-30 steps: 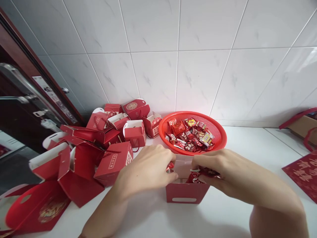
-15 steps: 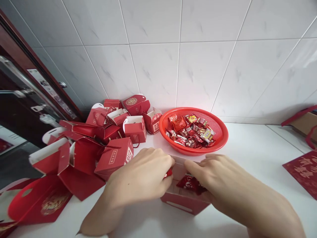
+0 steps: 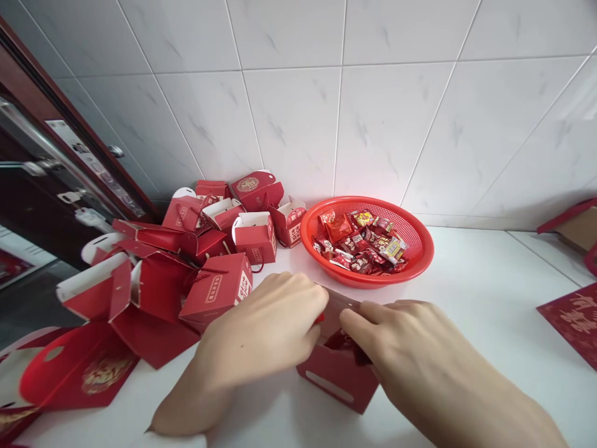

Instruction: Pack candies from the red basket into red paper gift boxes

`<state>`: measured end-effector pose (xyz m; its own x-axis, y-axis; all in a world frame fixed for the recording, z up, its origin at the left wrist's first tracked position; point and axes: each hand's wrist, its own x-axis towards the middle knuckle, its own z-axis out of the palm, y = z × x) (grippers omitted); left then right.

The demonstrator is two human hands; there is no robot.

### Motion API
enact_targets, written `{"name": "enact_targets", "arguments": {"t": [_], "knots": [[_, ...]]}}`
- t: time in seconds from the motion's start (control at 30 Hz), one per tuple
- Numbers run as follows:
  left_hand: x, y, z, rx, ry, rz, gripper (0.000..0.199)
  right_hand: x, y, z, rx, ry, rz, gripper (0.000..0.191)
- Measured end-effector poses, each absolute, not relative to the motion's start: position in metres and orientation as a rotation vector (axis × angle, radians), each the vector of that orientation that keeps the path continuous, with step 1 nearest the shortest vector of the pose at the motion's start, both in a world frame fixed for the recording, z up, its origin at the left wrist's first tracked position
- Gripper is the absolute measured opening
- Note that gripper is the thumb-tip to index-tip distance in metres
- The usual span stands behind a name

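Red box (image 3: 338,370) sits on the counter (image 3: 471,305), on the near side of the red basket (image 3: 422,246), just apart from it. Both hands are at its open top. Left hand (image 3: 273,323): grip closed, pinching a red sweet (image 3: 319,318), only a sliver of wrapper showing. Right hand (image 3: 396,339): fingers curled down over the box mouth, dark wrapped sweet (image 3: 339,340) right under them. Can't tell if that grip is clamped on it or has let go.

Step in hand looks like loading sweets into the box. To do it well: get fingertips below the rim before releasing, one hand at a time, so nothing bounces back out toward the basket. Use the free fingers to hold the walls apart, no squeezing; it looks like thin card and would probably crease. Watch for wrapper ends snagging on the edge as the hands lift.

Box looks: matte red card outside, paler inside, top open, pale oblong on the wall facing away from the basket. It's skewed relative to the basket, not square-on. Base hidden, so can't say if it's sitting flat. Contents mostly hidden by the hands.
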<state>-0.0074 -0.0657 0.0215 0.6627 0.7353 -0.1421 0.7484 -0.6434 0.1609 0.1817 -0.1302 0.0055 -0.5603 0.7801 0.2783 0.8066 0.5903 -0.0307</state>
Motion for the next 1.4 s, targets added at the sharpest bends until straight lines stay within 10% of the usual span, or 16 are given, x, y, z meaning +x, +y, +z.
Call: {"name": "enact_targets", "arguments": {"t": [0.83,1.4], "knots": [[0.007,-0.060,0.029,2.706,1.018,-0.068,0.014,0.197,-0.123,0.003,-1.201,-2.597,0.173,0.025],[0.004,-0.046,0.023,2.730,1.132,0.142,0.027,0.211,-0.078,0.024,-0.906,-1.284,1.359,0.016]]}}
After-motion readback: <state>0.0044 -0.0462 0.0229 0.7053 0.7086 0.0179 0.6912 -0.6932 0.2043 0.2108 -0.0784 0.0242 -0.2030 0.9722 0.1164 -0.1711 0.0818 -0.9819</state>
